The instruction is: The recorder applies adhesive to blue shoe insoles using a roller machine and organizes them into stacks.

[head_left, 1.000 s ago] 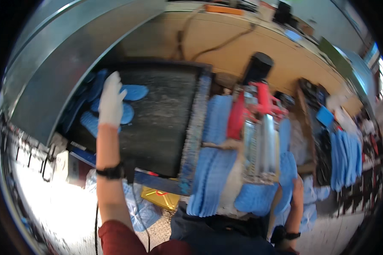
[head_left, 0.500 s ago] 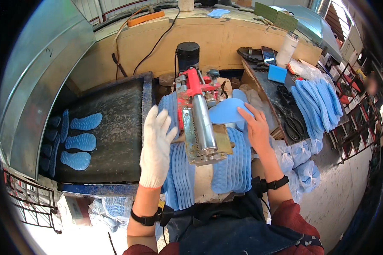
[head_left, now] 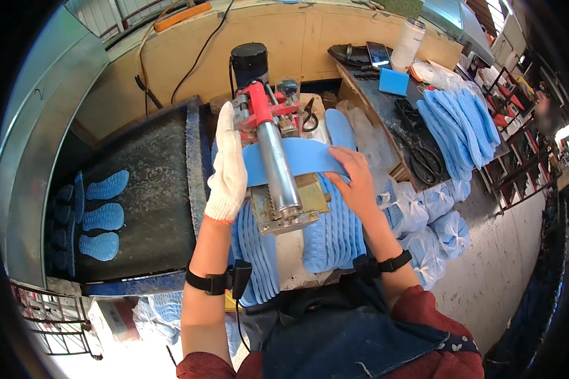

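A flat blue shoe sole (head_left: 306,156) lies beneath the shiny metal roller (head_left: 278,167) of a red machine (head_left: 259,104) and sticks out on both sides. My right hand (head_left: 354,180), bare, pinches the sole's right end between thumb and fingers. On the other side, my gloved left hand (head_left: 227,167) is stretched upright with its fingers straight, beside the sole's left end; whether it touches is unclear. Stacked blue soles stand below the machine, one row on the left (head_left: 257,256) and another on the right (head_left: 335,234). Between the rows is a pale board (head_left: 291,259).
A dark conveyor belt (head_left: 152,189) on the left carries several blue soles (head_left: 102,216). The right-hand bench (head_left: 385,110) bears scissors (head_left: 425,164), a phone (head_left: 379,55), a white bottle (head_left: 408,44) and a pile of blue soles (head_left: 461,129). Bagged soles (head_left: 423,208) sit below it.
The blue sole has moved left under the roller, with my right hand still on its right end. My left hand has turned edge-on beside it. The whole view has shifted slightly.
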Motion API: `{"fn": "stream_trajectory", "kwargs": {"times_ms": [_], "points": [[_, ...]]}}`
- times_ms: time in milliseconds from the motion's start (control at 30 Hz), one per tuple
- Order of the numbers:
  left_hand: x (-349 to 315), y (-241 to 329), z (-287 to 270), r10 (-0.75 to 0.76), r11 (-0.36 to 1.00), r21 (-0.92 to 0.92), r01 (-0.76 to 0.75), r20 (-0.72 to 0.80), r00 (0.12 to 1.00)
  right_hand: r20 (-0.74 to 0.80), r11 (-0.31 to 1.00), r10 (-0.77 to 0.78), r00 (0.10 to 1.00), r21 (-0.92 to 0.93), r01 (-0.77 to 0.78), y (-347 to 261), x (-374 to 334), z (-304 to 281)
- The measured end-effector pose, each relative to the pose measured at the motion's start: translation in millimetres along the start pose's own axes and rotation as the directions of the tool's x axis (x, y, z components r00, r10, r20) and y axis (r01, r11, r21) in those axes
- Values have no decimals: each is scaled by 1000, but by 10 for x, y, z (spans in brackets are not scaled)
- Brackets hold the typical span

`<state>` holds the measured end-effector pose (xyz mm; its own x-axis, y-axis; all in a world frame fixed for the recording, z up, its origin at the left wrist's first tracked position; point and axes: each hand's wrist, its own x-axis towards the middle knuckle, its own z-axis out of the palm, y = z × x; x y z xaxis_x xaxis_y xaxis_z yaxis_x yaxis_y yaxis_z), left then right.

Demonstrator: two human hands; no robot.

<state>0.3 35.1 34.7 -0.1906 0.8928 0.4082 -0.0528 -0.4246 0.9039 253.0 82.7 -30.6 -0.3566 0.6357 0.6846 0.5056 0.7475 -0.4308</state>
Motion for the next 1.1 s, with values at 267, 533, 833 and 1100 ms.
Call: {"fn": "stream_trajectory", "kwargs": {"times_ms": [267, 533, 833, 1100], "points": [[-322, -486, -313, -126, 992, 10, 128, -110, 986, 278, 921, 376, 884, -213, -325, 85, -953, 490], [-937, -365, -548, -152, 985, 96, 143, 91, 984, 442, 965, 66, 894, -255, 55, 198, -1044, 762], [-1288, 32, -840, -486, 645, -546, 534, 247, 839, 475, 944, 25, 880, -300, 136, 225, -998, 691], [-810, 219, -1985, -380, 642, -759, 109, -191, 905, 560, 935, 55, 827, -321, 155, 269, -1058, 639]]}}
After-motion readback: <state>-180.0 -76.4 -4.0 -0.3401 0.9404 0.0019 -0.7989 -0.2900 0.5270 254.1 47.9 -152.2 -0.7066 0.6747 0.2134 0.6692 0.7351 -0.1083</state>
